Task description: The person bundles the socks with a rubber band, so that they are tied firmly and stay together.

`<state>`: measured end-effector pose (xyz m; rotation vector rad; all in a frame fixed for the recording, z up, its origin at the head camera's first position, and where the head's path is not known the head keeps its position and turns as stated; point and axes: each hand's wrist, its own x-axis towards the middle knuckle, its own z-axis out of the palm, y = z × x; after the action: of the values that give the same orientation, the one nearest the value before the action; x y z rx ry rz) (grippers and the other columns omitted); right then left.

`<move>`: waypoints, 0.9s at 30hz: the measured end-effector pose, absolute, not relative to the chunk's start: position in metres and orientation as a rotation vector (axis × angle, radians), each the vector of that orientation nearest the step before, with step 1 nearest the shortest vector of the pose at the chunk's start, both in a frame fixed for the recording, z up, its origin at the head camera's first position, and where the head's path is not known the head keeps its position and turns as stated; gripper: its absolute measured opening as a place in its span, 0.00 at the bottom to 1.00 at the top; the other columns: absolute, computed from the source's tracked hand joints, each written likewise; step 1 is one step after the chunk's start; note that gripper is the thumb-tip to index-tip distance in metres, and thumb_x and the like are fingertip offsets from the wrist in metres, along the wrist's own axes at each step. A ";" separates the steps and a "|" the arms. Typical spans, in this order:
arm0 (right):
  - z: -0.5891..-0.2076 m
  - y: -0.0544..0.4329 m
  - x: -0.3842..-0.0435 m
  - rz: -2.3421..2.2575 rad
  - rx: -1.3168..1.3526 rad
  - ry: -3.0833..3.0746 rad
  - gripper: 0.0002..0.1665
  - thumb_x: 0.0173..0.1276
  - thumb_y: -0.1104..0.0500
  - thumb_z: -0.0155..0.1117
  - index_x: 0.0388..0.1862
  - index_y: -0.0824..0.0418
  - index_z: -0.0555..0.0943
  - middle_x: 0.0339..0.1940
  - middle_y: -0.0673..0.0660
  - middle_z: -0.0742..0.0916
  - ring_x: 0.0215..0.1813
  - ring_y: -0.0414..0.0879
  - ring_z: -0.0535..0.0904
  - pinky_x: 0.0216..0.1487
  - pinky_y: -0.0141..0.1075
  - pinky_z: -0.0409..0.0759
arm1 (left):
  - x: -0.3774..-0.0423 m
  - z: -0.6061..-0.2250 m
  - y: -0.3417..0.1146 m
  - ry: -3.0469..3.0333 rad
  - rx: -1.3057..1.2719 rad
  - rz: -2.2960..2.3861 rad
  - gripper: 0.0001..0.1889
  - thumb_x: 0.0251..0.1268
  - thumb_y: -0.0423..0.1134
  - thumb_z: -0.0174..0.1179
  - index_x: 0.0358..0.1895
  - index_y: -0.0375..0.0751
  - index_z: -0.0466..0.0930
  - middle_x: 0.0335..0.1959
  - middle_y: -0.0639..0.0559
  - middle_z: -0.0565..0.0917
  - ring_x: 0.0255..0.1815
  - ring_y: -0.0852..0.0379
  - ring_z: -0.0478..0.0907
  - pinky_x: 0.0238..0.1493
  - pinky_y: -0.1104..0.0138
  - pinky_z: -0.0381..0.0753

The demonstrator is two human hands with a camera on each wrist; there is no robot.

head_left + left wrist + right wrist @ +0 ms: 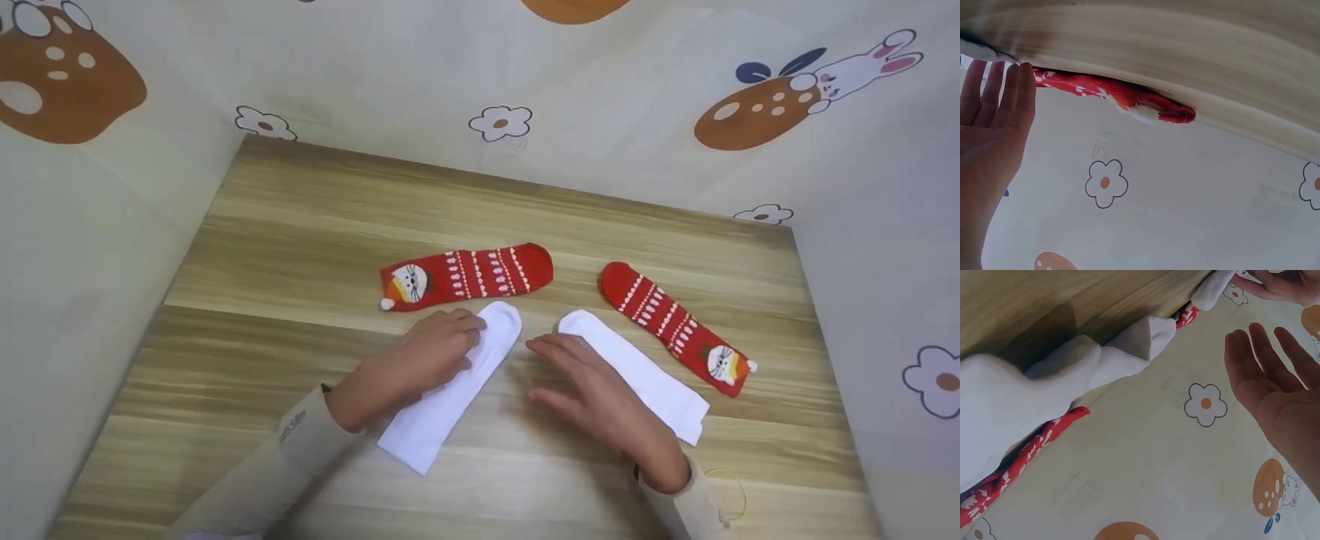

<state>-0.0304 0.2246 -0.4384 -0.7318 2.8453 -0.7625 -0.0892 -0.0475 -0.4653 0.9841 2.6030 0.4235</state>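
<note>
Two white socks lie flat on the table. My left hand (420,356) is over the left white sock (450,412), and in the left wrist view its nearly straight fingers (1010,95) touch the white fabric. Beside the right white sock (652,382), my right hand (600,397) hovers with fingers extended and thumb apart, holding nothing. Behind the left white sock lies a red patterned sock (480,274) with an animal face at its cuff. A matching red sock (660,319) slants to the right of the other white one.
The wood-grain table (300,247) has pale walls (390,82) on its far, left and right sides, printed with flowers and rabbits. A thin yellow loop (744,495) shows by the right sleeve (690,514).
</note>
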 end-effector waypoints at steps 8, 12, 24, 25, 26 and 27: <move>-0.437 0.224 -0.029 -0.728 -0.721 2.839 0.34 0.67 0.40 0.73 0.70 0.46 0.78 0.67 0.40 0.80 0.71 0.37 0.74 0.74 0.42 0.74 | -0.089 -0.464 -0.048 2.636 0.977 0.367 0.33 0.70 0.51 0.66 0.75 0.47 0.69 0.74 0.52 0.74 0.76 0.50 0.69 0.75 0.55 0.72; -0.441 0.224 -0.027 -0.718 -0.750 2.843 0.33 0.67 0.42 0.74 0.68 0.49 0.79 0.65 0.43 0.82 0.70 0.38 0.75 0.73 0.41 0.74 | -0.088 -0.466 -0.048 2.637 0.983 0.384 0.33 0.71 0.53 0.64 0.76 0.51 0.69 0.73 0.51 0.73 0.77 0.48 0.67 0.77 0.52 0.69; -0.453 0.218 -0.011 -0.564 -0.876 2.838 0.32 0.67 0.38 0.71 0.66 0.50 0.81 0.62 0.46 0.83 0.66 0.41 0.77 0.68 0.44 0.78 | -0.087 -0.469 -0.038 2.680 0.946 0.245 0.34 0.73 0.57 0.61 0.76 0.48 0.69 0.73 0.44 0.73 0.77 0.43 0.67 0.72 0.47 0.74; -0.453 0.217 -0.009 -0.562 -0.878 2.829 0.32 0.67 0.38 0.71 0.65 0.50 0.81 0.62 0.46 0.83 0.65 0.41 0.77 0.68 0.43 0.78 | -0.086 -0.469 -0.037 2.692 0.950 0.235 0.34 0.73 0.58 0.61 0.76 0.47 0.70 0.71 0.44 0.74 0.76 0.43 0.69 0.71 0.48 0.75; -0.452 0.216 -0.008 -0.561 -0.880 2.816 0.31 0.68 0.38 0.71 0.65 0.50 0.82 0.62 0.46 0.82 0.65 0.40 0.77 0.67 0.42 0.78 | -0.086 -0.469 -0.037 2.706 0.956 0.223 0.33 0.72 0.58 0.61 0.75 0.45 0.71 0.70 0.43 0.75 0.74 0.43 0.70 0.70 0.48 0.76; -0.452 0.215 -0.007 -0.565 -0.887 2.802 0.31 0.68 0.38 0.71 0.64 0.50 0.82 0.61 0.46 0.82 0.64 0.40 0.77 0.67 0.41 0.78 | -0.085 -0.469 -0.036 2.719 0.961 0.212 0.33 0.72 0.58 0.61 0.73 0.44 0.72 0.69 0.43 0.76 0.73 0.43 0.71 0.69 0.48 0.77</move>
<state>-0.0071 0.2149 -0.4518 -0.8869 2.8016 -0.5652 -0.0852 -0.0362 -0.4691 0.9607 2.7192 0.2116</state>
